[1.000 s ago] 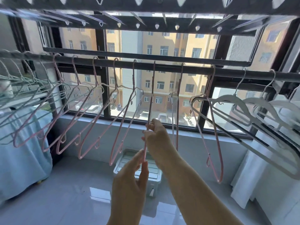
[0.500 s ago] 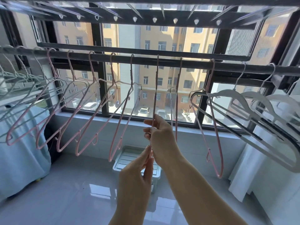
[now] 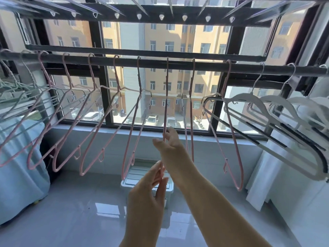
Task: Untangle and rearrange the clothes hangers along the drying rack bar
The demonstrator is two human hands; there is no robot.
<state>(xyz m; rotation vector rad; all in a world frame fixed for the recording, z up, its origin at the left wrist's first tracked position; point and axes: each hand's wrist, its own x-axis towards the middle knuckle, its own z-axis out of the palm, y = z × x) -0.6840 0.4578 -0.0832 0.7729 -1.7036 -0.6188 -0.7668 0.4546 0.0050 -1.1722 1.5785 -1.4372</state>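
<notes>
Two hands hold one pink hanger [image 3: 167, 97], hung edge-on from the bar [image 3: 204, 65] at frame centre: right hand [image 3: 169, 142] grip pinches its mid wire, left hand [image 3: 147, 193] grip pinches the bottom.

Bright window [image 3: 160, 104] backlight; floor [image 3: 89, 220] glare; edges warped.

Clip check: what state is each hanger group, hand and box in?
held pink hanger, hooked on the bar
left hand, pinches its lower end
right hand, pinches it higher up
other pink hangers, hooked, hooks spaced apart
white hangers, hooked, overlapping
storage box, lid on
</notes>
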